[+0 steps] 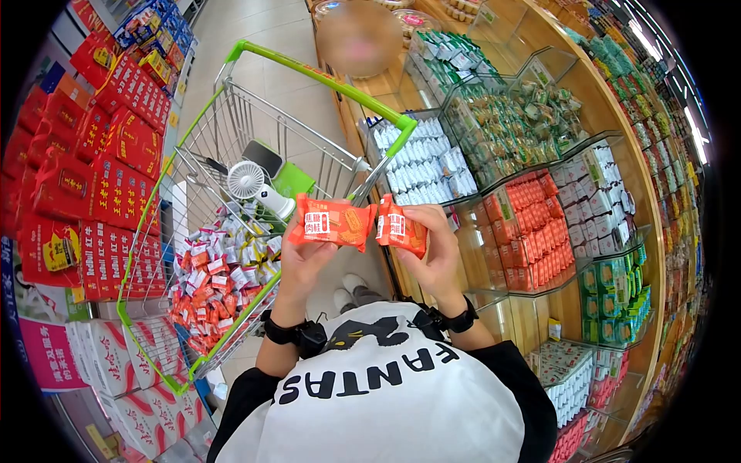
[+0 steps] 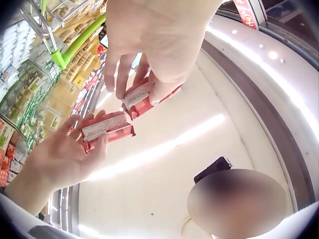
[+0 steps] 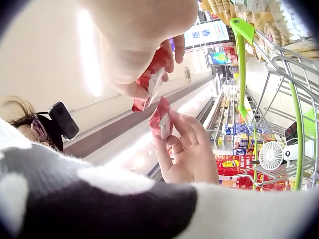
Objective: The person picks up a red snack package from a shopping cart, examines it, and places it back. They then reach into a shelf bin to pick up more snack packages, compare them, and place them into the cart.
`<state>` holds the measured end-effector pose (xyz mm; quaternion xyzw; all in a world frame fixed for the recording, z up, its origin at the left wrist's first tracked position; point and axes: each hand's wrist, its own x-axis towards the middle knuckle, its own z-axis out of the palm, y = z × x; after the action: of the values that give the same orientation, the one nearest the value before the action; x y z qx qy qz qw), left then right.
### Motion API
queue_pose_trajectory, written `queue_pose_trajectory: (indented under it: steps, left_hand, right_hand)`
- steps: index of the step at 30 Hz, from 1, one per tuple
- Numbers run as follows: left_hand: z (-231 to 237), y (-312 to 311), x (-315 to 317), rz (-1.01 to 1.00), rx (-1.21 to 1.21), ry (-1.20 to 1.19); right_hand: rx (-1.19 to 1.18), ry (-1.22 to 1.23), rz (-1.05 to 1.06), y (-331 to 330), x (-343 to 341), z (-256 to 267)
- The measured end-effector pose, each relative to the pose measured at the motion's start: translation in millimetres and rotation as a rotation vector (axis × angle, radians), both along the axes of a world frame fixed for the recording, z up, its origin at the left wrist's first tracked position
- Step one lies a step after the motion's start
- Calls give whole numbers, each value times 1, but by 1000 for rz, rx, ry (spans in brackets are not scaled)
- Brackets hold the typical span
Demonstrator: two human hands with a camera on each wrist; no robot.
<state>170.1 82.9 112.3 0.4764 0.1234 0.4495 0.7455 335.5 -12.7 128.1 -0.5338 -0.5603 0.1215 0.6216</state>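
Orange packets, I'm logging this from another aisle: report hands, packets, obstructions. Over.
Left hand pinching one orange packet; right hand pinching a second packet. Both nearly end to end. Nothing seen in the way between the hands.

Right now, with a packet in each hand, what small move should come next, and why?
Probably swing the left hand and its orange packet over the cart: that hand is nearer it, and loose orange-wrapped packets already lie inside.

The left hand (image 1: 303, 262) grips an orange packet (image 1: 340, 223) and the right hand (image 1: 437, 258) a second packet (image 1: 400, 233), near a shopping cart (image 1: 328, 82) holding a white fan (image 1: 246, 180).
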Motion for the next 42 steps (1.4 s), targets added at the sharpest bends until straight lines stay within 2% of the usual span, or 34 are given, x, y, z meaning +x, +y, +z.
queue_pose_trajectory:
  steps: [19,42]
  left_hand:
    - [0,1,-7,84,39,8]
    - [3,-1,-5,102,39,0]
  right_hand:
    - [-29,-269,-6,6,-6,11]
    - [-27,-242,-16,6,-9,8]
